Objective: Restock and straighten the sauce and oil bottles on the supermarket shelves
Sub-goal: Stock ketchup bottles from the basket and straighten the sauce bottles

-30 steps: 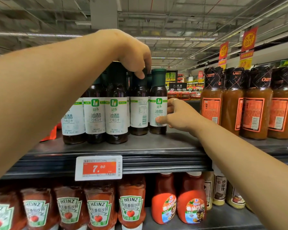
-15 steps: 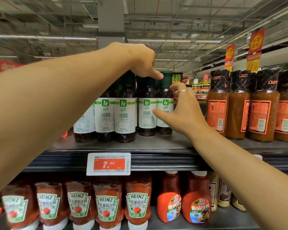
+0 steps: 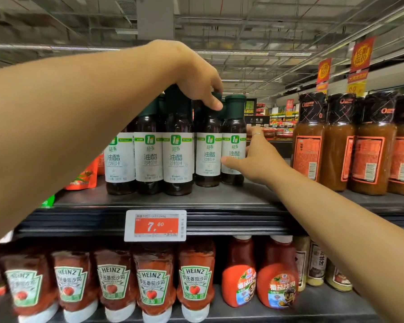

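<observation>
Several dark oil-vinegar dressing bottles with green caps and white labels stand in a row on the upper shelf (image 3: 219,199). My left hand (image 3: 196,78) reaches over them and grips the cap of the second bottle from the right (image 3: 208,155), fingers curled down around its top. My right hand (image 3: 257,159) wraps the body of the rightmost dressing bottle (image 3: 234,127), thumb across its label front and ringed fingers behind it. Both bottles stand upright on the shelf.
Orange sauce bottles with black caps (image 3: 336,145) stand close to the right on the same shelf. A red pouch (image 3: 84,178) lies at the left. A 7.60 price tag (image 3: 155,226) hangs on the shelf edge. Heinz ketchup bottles (image 3: 152,283) and red squeeze bottles (image 3: 240,276) fill the lower shelf.
My left hand has come down onto the second bottle's cap. My right hand has closed round the rightmost bottle's body, after spreading open beside it half a second ago.
</observation>
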The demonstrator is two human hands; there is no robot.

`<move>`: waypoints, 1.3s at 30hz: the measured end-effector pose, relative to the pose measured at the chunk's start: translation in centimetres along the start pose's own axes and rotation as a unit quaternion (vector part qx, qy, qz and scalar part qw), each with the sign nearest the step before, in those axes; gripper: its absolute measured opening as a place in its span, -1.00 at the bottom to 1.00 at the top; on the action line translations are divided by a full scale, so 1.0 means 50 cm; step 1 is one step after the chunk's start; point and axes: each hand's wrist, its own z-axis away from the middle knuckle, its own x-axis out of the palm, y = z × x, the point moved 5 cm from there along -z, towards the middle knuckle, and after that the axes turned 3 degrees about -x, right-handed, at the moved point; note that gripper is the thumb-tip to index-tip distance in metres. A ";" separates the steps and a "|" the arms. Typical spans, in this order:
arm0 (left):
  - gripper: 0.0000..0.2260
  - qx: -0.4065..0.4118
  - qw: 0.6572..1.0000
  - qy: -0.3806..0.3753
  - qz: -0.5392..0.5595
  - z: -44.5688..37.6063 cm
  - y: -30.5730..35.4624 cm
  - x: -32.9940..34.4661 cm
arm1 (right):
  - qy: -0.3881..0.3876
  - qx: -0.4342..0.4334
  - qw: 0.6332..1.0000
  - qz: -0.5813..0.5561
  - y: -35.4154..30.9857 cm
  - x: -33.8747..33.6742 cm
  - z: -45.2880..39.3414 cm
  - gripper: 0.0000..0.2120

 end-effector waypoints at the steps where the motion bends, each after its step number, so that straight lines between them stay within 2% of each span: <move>1: -0.41 0.003 1.000 0.003 -0.002 0.000 0.002 -0.001 | -0.005 0.003 1.000 0.005 0.002 0.001 -0.001 -0.21; 3: -0.41 0.007 1.000 0.006 -0.002 0.001 0.004 -0.002 | -0.015 0.009 1.000 0.009 0.007 0.003 -0.005 -0.25; 7: -0.43 0.018 1.000 0.007 0.005 0.009 0.006 0.002 | -0.033 0.017 0.999 0.015 0.013 0.006 -0.010 -0.46; 17: -0.46 0.046 0.999 0.022 0.018 0.041 0.008 -0.012 | -0.041 0.029 0.999 -0.007 0.004 -0.010 0.000 -0.55; 26: -0.48 0.054 0.998 0.009 0.031 0.077 0.004 -0.023 | -0.064 0.025 0.996 -0.052 0.002 -0.029 0.021 -0.58; 31: -0.42 0.061 0.997 0.026 0.026 0.086 0.002 -0.019 | -0.066 0.002 0.996 -0.067 0.001 -0.043 0.040 -0.57; 39: -0.45 0.089 0.994 0.052 0.037 0.095 0.000 -0.013 | -0.069 -0.008 0.995 -0.073 0.009 -0.041 0.047 -0.44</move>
